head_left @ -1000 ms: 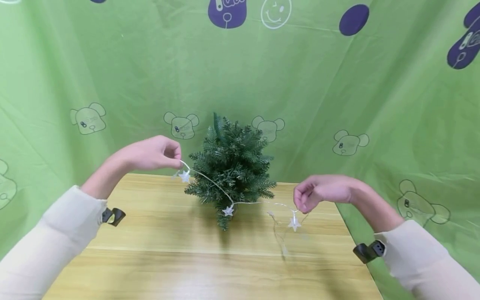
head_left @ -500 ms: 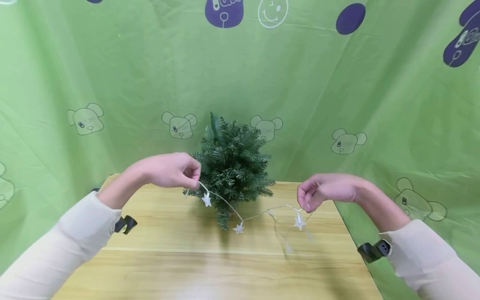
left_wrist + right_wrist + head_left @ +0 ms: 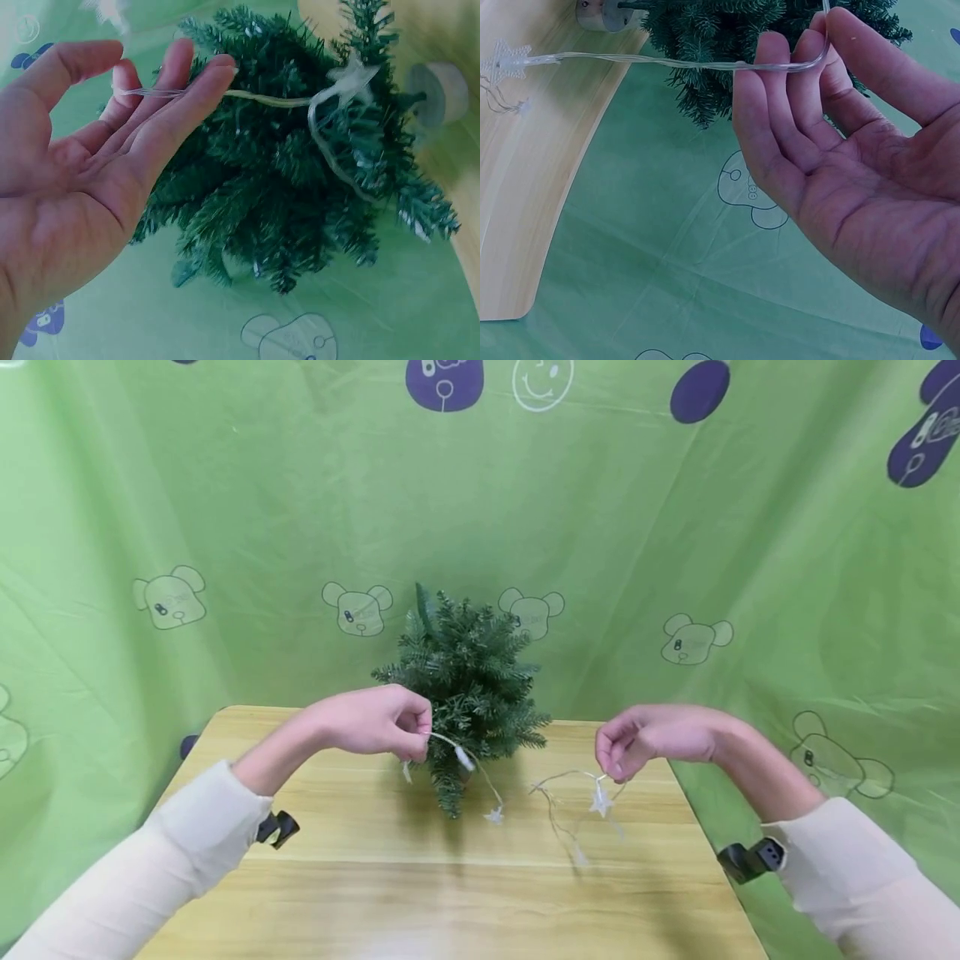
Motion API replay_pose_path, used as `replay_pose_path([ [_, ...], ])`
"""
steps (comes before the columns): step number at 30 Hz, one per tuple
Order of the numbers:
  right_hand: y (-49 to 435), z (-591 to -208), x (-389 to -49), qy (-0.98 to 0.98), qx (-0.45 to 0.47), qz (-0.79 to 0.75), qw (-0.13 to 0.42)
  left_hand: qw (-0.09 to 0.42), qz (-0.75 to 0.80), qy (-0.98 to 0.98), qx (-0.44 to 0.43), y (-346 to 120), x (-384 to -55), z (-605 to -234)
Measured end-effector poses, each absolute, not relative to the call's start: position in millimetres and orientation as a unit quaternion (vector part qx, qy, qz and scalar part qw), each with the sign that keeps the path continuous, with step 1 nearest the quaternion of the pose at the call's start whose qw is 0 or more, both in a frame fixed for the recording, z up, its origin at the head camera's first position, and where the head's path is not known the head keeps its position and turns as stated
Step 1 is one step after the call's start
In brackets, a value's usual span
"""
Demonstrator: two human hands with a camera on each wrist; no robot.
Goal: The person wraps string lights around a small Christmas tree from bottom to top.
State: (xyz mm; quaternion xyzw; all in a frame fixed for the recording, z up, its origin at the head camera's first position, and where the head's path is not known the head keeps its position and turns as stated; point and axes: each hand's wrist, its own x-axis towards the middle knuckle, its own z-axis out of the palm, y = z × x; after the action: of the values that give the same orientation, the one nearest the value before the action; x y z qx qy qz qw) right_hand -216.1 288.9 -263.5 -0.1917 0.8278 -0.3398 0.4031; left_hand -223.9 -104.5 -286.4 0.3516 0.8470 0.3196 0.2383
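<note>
A string of star-shaped fairy lights (image 3: 601, 802) hangs from both hands above the table. My left hand (image 3: 378, 720) pinches the clear wire between thumb and finger, overlapping the lower left of a small artificial Christmas tree (image 3: 480, 668) in the head view. One star (image 3: 352, 82) dangles past those fingertips, seen against the branches. Right of the tree, my right hand (image 3: 663, 735) pinches another stretch of wire. In the right wrist view the wire runs across its fingertips to a clear star (image 3: 506, 61). Between the hands the string sags low.
Under the tree stands a light wooden table (image 3: 322, 893); its right edge slopes past my right wrist. The tree has a round pale base (image 3: 450, 94). Behind hangs a green printed curtain (image 3: 315, 510). Black straps (image 3: 750, 860) sit at the cuffs.
My left hand has moved right and down, from beside the tree to in front of it. The string has gone from nearly stretched to slack. My right hand has barely shifted.
</note>
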Motion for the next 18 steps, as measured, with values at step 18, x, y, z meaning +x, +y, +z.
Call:
replay_pose_path([
  [18,309.1,-243.1,-212.6,0.859,-0.170,-0.330,0.352,0.116,0.263,0.886,0.363,-82.5,-218.8,-293.1],
])
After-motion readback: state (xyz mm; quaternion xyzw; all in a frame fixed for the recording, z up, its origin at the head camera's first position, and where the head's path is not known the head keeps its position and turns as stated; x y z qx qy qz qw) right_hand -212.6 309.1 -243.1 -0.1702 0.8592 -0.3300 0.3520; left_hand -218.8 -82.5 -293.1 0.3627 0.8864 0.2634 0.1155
